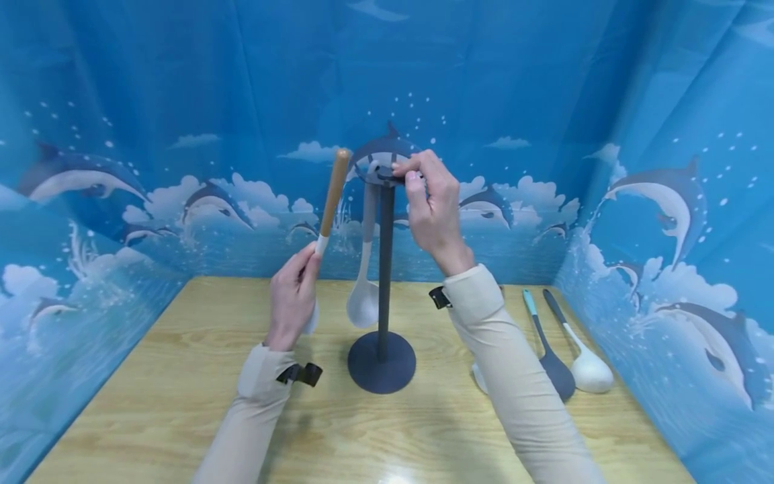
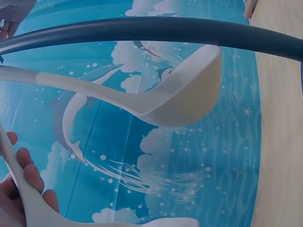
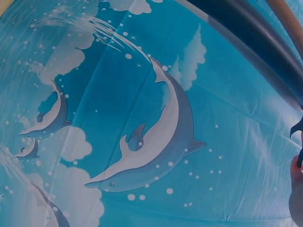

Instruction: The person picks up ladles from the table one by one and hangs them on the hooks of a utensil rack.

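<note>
A dark utensil stand (image 1: 385, 269) with a round base and a hooked top stands upright mid-table. From its top, on the left side, hangs a white ladle (image 1: 363, 302) with a grey handle, its deep bowl (image 2: 189, 94) clear in the left wrist view. My left hand (image 1: 290, 299) grips a white kitchen utensil with a brown handle (image 1: 334, 195) by its white neck, handle end up; its head (image 2: 165, 222) is mostly cut off in the left wrist view. My right hand (image 1: 437, 208) pinches the stand's top at a hook, with fingers (image 3: 297, 194) at the right wrist view's edge.
On the right of the wooden table (image 1: 199, 376) lie a dark utensil with a teal handle end (image 1: 556, 370) and a white ladle with a grey handle (image 1: 591, 373). Another pale utensil (image 1: 479, 378) is mostly hidden by my right sleeve. Blue dolphin-print curtains (image 1: 514, 87) surround the table.
</note>
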`<state>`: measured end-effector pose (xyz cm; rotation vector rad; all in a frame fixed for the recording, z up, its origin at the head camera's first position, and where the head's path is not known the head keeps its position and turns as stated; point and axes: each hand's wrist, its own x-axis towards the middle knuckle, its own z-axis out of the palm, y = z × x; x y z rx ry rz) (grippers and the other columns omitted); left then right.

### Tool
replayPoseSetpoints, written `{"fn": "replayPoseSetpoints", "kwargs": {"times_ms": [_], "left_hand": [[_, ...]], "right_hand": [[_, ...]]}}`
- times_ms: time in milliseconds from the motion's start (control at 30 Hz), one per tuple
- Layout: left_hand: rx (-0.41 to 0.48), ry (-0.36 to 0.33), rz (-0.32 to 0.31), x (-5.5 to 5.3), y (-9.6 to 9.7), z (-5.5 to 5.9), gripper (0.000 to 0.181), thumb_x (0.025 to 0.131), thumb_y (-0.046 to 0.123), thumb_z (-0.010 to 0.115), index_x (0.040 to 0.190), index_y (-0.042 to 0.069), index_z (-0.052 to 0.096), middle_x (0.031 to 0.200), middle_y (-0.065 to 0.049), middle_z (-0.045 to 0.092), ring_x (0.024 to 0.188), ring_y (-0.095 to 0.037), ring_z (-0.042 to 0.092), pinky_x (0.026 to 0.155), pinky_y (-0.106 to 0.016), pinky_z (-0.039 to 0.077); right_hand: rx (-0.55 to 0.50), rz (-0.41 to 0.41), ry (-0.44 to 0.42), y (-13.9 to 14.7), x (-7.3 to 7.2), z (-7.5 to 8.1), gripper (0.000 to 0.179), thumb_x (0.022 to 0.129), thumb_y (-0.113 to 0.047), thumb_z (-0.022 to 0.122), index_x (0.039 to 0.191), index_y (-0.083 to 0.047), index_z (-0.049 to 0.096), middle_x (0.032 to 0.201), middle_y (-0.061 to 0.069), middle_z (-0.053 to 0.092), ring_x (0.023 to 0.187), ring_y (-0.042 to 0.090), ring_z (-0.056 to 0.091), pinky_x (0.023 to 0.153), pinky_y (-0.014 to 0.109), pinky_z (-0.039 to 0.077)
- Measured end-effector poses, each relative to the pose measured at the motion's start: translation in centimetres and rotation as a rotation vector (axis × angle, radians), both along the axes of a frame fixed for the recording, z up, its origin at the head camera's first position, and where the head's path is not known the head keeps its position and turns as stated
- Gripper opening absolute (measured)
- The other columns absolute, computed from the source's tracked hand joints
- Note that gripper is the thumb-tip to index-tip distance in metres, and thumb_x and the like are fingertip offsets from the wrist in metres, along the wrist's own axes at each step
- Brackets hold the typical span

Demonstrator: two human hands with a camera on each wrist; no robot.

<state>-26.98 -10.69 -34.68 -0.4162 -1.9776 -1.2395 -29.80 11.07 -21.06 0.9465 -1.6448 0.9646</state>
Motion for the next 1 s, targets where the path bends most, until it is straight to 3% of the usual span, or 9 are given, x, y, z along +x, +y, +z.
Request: {"fn": "replayPoseSetpoints", "kwargs": {"times_ms": [200, 633, 1000], "left_hand": [[-0.01, -0.005, -0.001, 0.0, 0.3, 0.4, 0.026, 0.103, 0.028, 0.049, 0.112, 0.013, 0.069, 0.068, -0.003, 0.046, 0.053, -0.014, 0.035, 0.049, -0.025, 0.031], [-0.063, -0.003, -0.01, 0.1, 0.9, 0.2, 0.024, 0.103, 0.025, 0.051, 0.11, 0.012, 0.069, 0.07, -0.004, 0.048, 0.058, -0.015, 0.037, 0.051, -0.026, 0.032], [-0.038, -0.031, -0.014, 0.2, 1.4, -0.2, 0.027, 0.103, 0.027, 0.051, 0.115, 0.013, 0.07, 0.07, -0.004, 0.05, 0.057, -0.016, 0.037, 0.05, -0.027, 0.032]], "right_hand": [[-0.011, 0.012, -0.002, 0.0, 0.0, 0.0, 0.032, 0.096, -0.012, 0.035, 0.089, 0.005, 0.062, 0.093, 0.019, 0.064, 0.096, 0.03, 0.067, 0.103, 0.035, 0.046], [-0.051, 0.024, 0.024, -0.3, -0.2, -0.1, 0.032, 0.093, -0.011, 0.034, 0.086, 0.004, 0.061, 0.088, 0.019, 0.062, 0.094, 0.033, 0.067, 0.102, 0.042, 0.047], [-0.062, 0.006, 0.032, -0.6, -0.2, 0.0, 0.033, 0.092, -0.011, 0.033, 0.085, 0.005, 0.06, 0.087, 0.019, 0.062, 0.093, 0.032, 0.067, 0.099, 0.036, 0.048]]}}
